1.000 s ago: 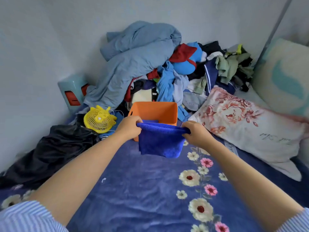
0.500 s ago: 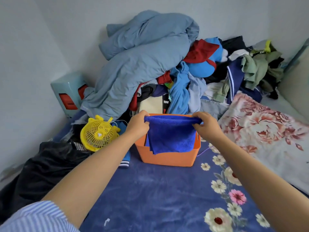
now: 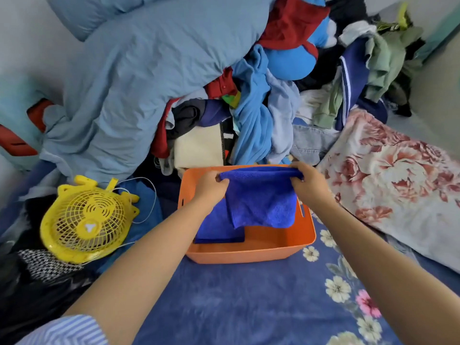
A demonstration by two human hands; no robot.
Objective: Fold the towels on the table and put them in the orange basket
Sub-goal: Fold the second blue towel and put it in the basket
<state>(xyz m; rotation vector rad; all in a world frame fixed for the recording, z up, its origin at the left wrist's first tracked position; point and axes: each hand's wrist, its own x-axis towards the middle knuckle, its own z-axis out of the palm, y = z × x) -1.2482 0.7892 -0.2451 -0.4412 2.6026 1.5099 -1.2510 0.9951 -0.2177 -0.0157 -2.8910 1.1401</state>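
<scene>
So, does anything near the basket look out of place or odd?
Yes. A yellow fan lies face up among clothes left of the orange basket, its thin cord looping loose. Both hands hold a folded blue towel over the basket.

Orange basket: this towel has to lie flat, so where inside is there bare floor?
Bare floor shows in the orange basket along the near wall and right half, beside the folded towel lying at left. The held towel hangs over the middle.
</scene>
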